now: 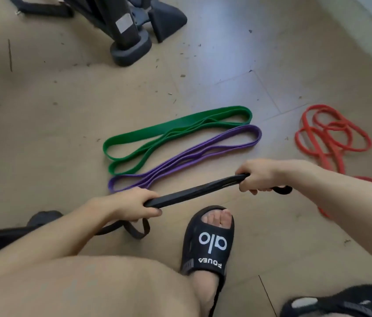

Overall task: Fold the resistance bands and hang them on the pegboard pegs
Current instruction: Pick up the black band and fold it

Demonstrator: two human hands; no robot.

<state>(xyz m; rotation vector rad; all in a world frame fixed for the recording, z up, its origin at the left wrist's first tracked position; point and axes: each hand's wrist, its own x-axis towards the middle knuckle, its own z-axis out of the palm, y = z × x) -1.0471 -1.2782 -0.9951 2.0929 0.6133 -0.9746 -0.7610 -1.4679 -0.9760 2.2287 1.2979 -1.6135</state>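
Left hand (132,205) and right hand (257,177) each clamp a grip on the black resistance band (194,193), layers stretched between them. Best to even the strands and square the loose end loops before laying it beside the folded purple band (187,156).

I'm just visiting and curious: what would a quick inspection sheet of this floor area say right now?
Surface: beige tiled floor, scattered with small dark debris.
Job's things: flat black rubber band held stretched; green band and purple band folded side by side on the floor; red band lying in loose coils.
Clutter: black equipment base.
Grippers: left hand and right hand both closed on the black band.
Cables: nothing seen.
Surroundings: black slide sandal; no pegboard in view.
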